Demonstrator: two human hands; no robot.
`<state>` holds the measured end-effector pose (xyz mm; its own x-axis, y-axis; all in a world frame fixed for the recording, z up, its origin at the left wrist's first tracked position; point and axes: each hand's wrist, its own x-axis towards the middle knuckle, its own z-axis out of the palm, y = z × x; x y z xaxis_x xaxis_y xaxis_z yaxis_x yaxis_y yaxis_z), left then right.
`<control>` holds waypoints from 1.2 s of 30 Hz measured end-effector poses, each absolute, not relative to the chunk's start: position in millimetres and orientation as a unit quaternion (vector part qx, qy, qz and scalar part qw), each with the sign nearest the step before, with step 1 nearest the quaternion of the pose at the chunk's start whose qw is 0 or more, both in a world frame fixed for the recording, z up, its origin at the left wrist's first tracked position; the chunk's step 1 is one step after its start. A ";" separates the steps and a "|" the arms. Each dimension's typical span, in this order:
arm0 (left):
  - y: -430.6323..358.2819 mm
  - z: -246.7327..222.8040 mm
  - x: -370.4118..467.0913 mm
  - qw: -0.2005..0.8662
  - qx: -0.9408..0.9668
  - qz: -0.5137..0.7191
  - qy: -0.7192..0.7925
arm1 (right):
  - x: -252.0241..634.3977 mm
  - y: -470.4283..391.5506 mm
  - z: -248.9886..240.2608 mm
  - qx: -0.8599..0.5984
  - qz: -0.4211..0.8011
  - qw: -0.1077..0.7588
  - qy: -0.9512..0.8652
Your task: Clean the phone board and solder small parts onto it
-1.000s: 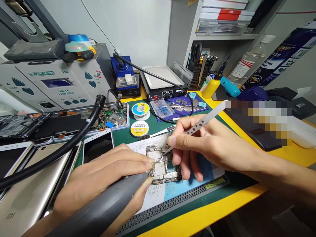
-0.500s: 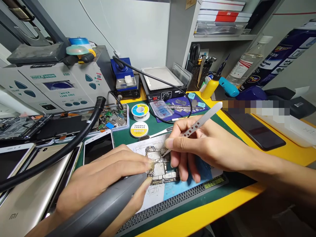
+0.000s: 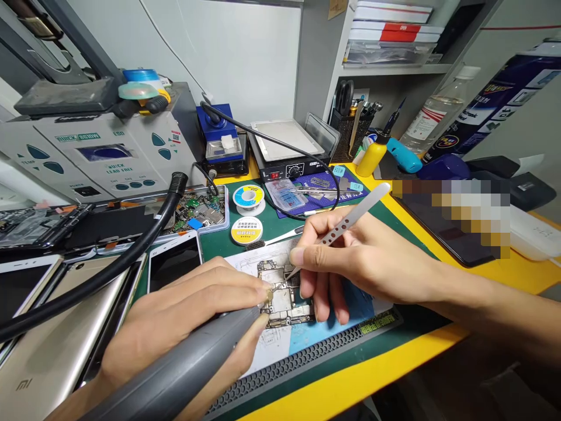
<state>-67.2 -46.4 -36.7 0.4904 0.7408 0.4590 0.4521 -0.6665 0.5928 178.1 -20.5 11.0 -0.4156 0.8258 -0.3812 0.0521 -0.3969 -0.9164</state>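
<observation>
My left hand (image 3: 188,310) is wrapped round a thick grey handheld tool (image 3: 188,362). Its fingertips press at a brass collar (image 3: 269,294), from which a thin metal tip points right over a phone logic board (image 3: 281,300). In my right hand (image 3: 337,257) are slim metal tweezers (image 3: 346,225) with a row of round holes, pinched like a pen. Their points come down on the upper middle of the board, close to the tool's tip. Whether the points grip anything is too small to tell. Beneath the board lies a white and blue printed sheet (image 3: 315,336).
At the left stand a hot air station (image 3: 105,152), a black hose (image 3: 144,245) and several phones (image 3: 92,316). Solder wire (image 3: 248,199) and a round tin (image 3: 246,230) sit behind the board. A heating plate (image 3: 289,146), yellow bottle (image 3: 371,156) and black phone (image 3: 442,225) are farther off.
My right hand and the tweezers have shifted slightly left and down. My left hand keeps its place with the grey tool.
</observation>
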 end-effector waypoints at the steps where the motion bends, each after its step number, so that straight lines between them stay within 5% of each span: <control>1: -47.4 -37.6 -66.3 0.203 0.840 0.358 0.354 | 178.1 -20.7 11.3 -0.464 0.695 0.278 -0.473; 28: -36.0 -20.5 -78.5 0.194 0.837 0.343 0.380 | 191.4 -13.0 5.7 -0.398 0.752 0.334 -0.406; 36: -44.8 -33.3 -66.3 0.436 0.642 0.446 0.446 | 199.3 -6.9 6.2 -0.378 0.795 0.324 -0.345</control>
<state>-66.3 -44.8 -33.3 0.2033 0.9617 0.1838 0.1838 -0.2219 0.9576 199.3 -6.9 6.2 -0.5036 0.7768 -0.3781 -0.2540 -0.5515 -0.7946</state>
